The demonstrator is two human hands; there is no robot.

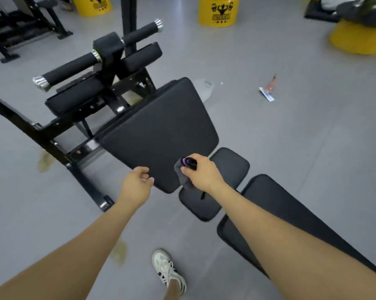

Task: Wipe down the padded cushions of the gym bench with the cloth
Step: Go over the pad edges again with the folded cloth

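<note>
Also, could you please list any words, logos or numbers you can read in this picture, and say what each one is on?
Nothing here can be read with confidence.
Yellow drum: black strongman logo above a line of lettering, too blurred to read.
Second yellow drum: same kind of black logo, cut off and blurred.
Small packet on the floor: blue and white print, too small to read.
Bench cushions: no text visible.

Small pad point(215, 182) lies between seat cushion point(159, 131) and long backrest point(291, 215)
</note>
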